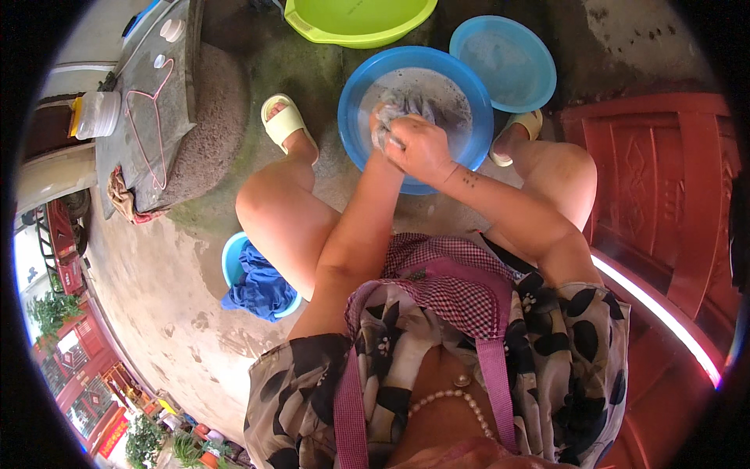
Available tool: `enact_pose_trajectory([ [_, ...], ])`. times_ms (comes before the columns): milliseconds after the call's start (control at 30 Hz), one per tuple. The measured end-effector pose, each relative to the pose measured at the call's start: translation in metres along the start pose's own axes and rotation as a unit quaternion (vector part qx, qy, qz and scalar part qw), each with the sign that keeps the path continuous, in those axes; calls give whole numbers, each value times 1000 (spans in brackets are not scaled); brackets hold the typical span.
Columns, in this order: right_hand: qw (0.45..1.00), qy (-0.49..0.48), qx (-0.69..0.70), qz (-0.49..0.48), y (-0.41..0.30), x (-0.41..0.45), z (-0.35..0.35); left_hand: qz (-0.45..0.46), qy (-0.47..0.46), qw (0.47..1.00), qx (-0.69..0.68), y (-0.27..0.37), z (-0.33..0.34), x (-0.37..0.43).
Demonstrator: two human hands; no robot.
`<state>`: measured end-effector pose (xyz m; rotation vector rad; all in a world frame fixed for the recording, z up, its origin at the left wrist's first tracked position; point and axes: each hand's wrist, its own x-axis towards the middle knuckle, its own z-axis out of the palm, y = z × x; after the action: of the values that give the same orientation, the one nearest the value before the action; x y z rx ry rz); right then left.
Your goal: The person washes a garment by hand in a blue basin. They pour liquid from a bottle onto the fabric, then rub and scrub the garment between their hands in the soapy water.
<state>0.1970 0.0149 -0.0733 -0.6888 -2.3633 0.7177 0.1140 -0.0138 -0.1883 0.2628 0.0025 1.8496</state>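
Between my knees on the ground stands a blue plastic basin (485, 138) of cloudy, sudsy water. A wet grey cloth (413, 103) is bunched over it, its far part lying in the water. My right hand (423, 148) is closed on the near part of the cloth, fingers curled in. My left hand (379, 120) is pressed against my right and also grips the cloth; the cloth and my right hand hide most of its fingers.
A lime-green basin (363, 40) lies beyond, and a light-blue basin (548, 70) with water is at the far right. Blue clothing (261, 287) fills another basin (229, 258) by my left thigh. A pink hanger (157, 105) lies on the slab (176, 64) at left; a red wooden door (685, 199) stands right.
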Motion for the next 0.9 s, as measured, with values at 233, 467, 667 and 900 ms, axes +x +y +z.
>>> enact_pose_trajectory([
  [233,972,-36,-28,229,69,17,-5,-25,352,935,26,-23,76,16],
  [467,955,-128,196,184,51,16,-16,-29,349,931,103,-5,84,23],
  [667,996,-83,-8,13,11,-8,-27,-69,277,958,31,-3,72,6],
  [900,972,-92,-161,143,61,6,-21,-56,323,937,119,-36,53,1],
])
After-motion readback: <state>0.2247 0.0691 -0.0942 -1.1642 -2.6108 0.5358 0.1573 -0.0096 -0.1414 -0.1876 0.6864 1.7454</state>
